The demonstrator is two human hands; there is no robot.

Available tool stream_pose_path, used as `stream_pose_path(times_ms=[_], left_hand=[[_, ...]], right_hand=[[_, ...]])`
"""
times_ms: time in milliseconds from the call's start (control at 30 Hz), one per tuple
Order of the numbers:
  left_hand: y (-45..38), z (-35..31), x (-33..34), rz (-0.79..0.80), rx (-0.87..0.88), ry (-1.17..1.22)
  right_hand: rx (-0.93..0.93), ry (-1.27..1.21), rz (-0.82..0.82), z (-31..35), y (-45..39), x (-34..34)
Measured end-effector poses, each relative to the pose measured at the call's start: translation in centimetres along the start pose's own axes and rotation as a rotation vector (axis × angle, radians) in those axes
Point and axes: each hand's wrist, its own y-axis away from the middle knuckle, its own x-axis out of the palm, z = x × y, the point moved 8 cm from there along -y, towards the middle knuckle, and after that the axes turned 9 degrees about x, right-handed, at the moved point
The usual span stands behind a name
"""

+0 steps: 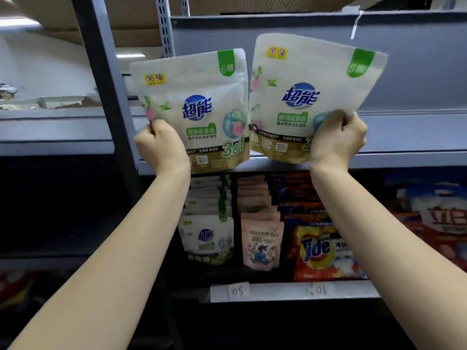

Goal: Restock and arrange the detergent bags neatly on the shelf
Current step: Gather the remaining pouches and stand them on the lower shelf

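Cream-white detergent bag (pixel 194 107) above the left hand (pixel 161 145): green tab, blue logo, pink flowers, gold base band. The bag (pixel 310 94) above the right hand (pixel 337 140) bears the same print. Below the hands: a row of matching cream bags (pixel 207 238), pale pink floral pouches (pixel 261 243), orange-and-yellow Tide bags (pixel 321 251) with blue lettering. Grey shelf edge (pixel 404 159).

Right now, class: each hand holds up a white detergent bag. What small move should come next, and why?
Probably lower the left hand's bag toward the matching white row on the shelf below, since that row holds the same bags. The right hand's bag can follow.
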Motion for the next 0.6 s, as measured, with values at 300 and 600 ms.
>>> stream_pose_path(times_ms=[300,600], left_hand=[[5.8,7.2,-7.4,0.098,-0.043,-0.065],[10.5,20.4,-12.0,0.165,-0.529,-0.326]], right_hand=[[-0.017,0.058,0.068,-6.5,3.8,-2.9],[0.117,0.309,0.192,-15.7,6.4,-3.4]])
